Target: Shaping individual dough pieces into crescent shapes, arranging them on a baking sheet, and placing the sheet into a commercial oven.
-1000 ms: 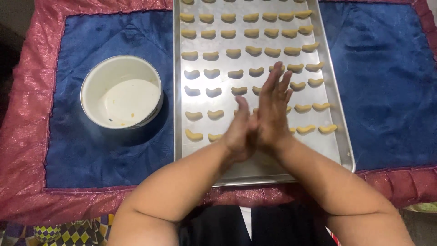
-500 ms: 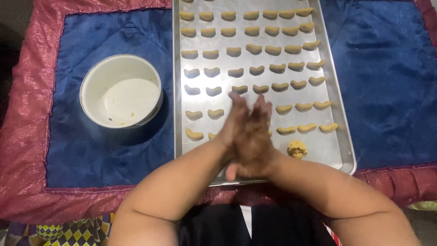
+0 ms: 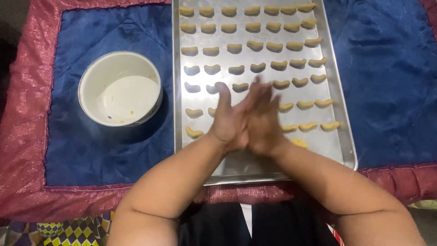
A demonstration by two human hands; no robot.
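— Looking down from the head camera, what do both hands do?

— The left hand [image 3: 230,120] and the right hand [image 3: 264,120] are pressed together, palm against palm, with the fingers stretched out and pointing away from the person. They are above the near half of the metal baking tray [image 3: 339,136]. The fingers are a little blurred. If something is between the palms, I cannot tell.

— And what is on the tray?

— Many small curved dough pieces [image 3: 255,45], pale yellow, lie in rows from the far end almost to the hands. Some pieces of the nearer rows are hidden behind the hands. One small dough lump [image 3: 300,143] lies just beside the right wrist, near the front of the tray.

— What is around the tray?

— It lies on a blue cloth [image 3: 387,68] with a shiny red border [image 3: 22,136]. To the left of the tray, well apart from the hands, stands a round white bowl [image 3: 120,89], with only some crumbs inside.
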